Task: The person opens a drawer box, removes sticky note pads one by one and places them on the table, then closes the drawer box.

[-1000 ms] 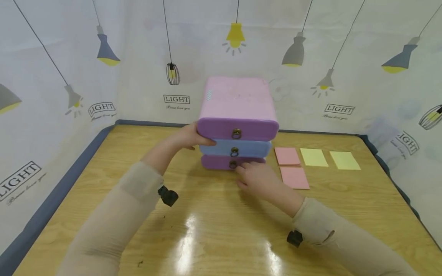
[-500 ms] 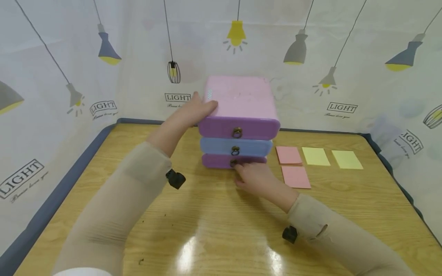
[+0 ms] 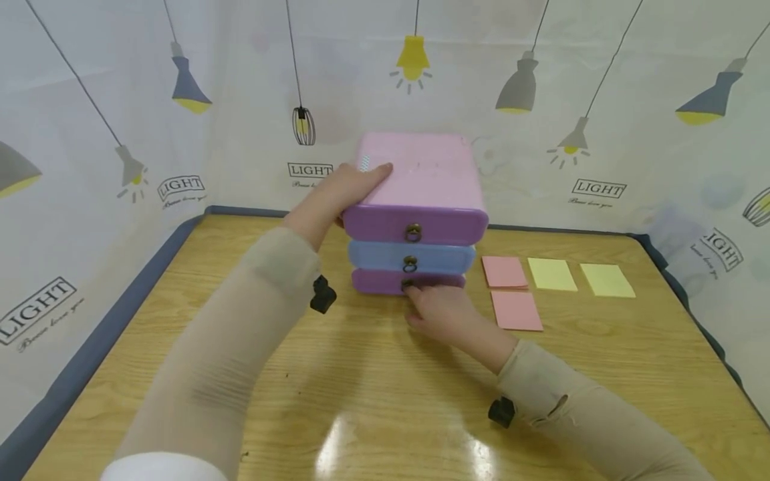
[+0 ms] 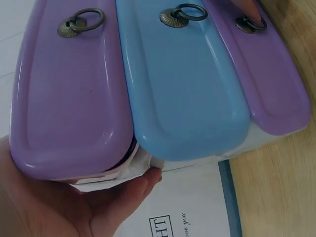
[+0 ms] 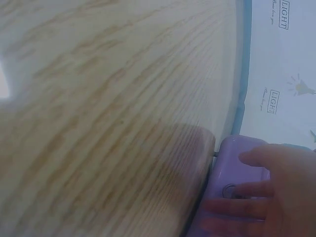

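Note:
A small drawer unit [image 3: 427, 160] with a pink top stands on the table. Its fronts are purple at the top [image 3: 379, 224], blue in the middle [image 3: 373, 257] and purple at the bottom [image 3: 373, 282]. My left hand [image 3: 343, 194] grips its upper left side, thumb on the pink top and fingers against the side wall. At the bottom drawer, my right hand [image 3: 448, 314] has a fingertip hooked at the brass ring pull [image 4: 254, 23]. In the left wrist view, a narrow dark gap shows behind the edge of the top front.
Two pink sticky-note pads [image 3: 504, 272] and two yellow pads [image 3: 552, 274] lie right of the unit on the wooden table [image 3: 289, 407]. A pale curtain [image 3: 240, 100] printed with lamps hangs behind and along the sides.
My left hand has risen from beside the blue drawer to the unit's upper left side, its thumb now on top. The right hand's fingers have closed in at the bottom ring pull.

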The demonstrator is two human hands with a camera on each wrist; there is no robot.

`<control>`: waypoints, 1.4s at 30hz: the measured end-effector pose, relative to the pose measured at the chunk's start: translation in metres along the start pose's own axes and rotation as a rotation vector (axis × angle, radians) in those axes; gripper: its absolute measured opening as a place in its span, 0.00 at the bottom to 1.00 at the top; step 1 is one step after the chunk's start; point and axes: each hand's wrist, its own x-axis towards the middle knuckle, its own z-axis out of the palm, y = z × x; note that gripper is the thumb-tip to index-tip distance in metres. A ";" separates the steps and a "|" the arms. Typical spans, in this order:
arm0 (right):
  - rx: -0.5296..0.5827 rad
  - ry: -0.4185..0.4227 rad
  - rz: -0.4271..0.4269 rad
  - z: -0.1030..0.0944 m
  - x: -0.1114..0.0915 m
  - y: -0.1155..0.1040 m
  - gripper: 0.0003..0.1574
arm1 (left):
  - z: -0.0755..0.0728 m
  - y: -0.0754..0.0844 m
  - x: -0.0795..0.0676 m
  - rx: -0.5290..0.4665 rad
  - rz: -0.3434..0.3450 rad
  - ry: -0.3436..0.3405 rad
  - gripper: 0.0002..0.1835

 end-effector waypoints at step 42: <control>-0.194 -0.016 -0.075 0.002 0.025 -0.009 0.20 | -0.001 -0.013 0.006 -0.052 -0.126 -0.075 0.52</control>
